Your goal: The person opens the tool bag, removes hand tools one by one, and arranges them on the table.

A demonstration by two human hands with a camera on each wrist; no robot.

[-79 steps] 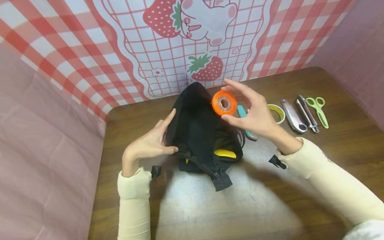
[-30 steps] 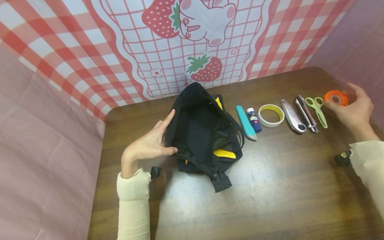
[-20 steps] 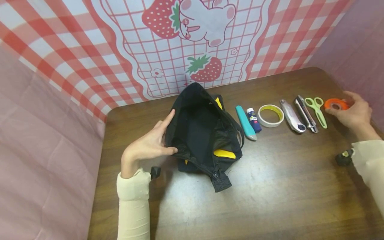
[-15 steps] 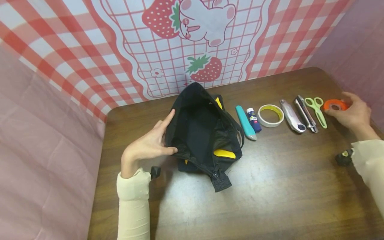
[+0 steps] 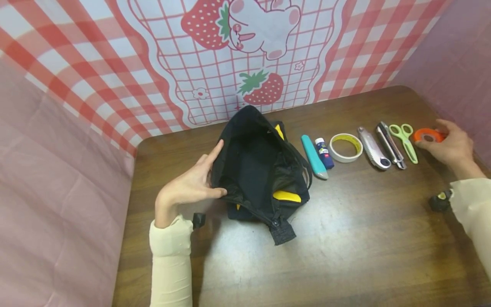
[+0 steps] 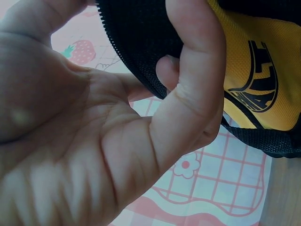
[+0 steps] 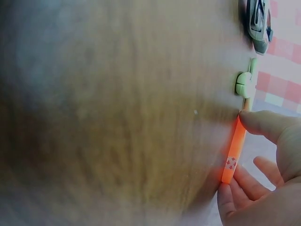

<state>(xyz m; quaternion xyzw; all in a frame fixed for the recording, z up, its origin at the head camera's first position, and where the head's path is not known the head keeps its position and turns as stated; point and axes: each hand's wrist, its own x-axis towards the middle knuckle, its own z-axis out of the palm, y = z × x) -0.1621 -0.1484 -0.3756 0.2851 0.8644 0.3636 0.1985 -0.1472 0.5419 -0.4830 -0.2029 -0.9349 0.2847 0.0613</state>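
My left hand (image 5: 189, 185) holds the rim of a black zippered bag (image 5: 249, 123), its mouth spread wide. Thumb and fingers stretch along the left edge; in the left wrist view they bend round the zipper, beside the bag's yellow lettered side (image 6: 263, 70). At the far right, my right hand (image 5: 452, 147) pinches an orange tape roll (image 5: 420, 134) with a clear core. The right wrist view shows it edge-on against the tabletop, thumb at one end, fingertips at the other. Light green scissors (image 5: 403, 138) lie just left of the roll.
A row on the wooden table (image 5: 345, 247) runs rightward from the bag: a teal-handled cutter (image 5: 314, 157), a glue stick (image 5: 324, 154), a white tape roll (image 5: 345, 158), a silver utility knife (image 5: 373, 149) and a black-and-silver box cutter (image 5: 391, 146). Patterned cloth (image 5: 264, 89) hangs behind.
My right hand has carried the orange tape roll from above the bag to the table's far right and lowered it beside the scissors. The left hand and the bag have stayed put.
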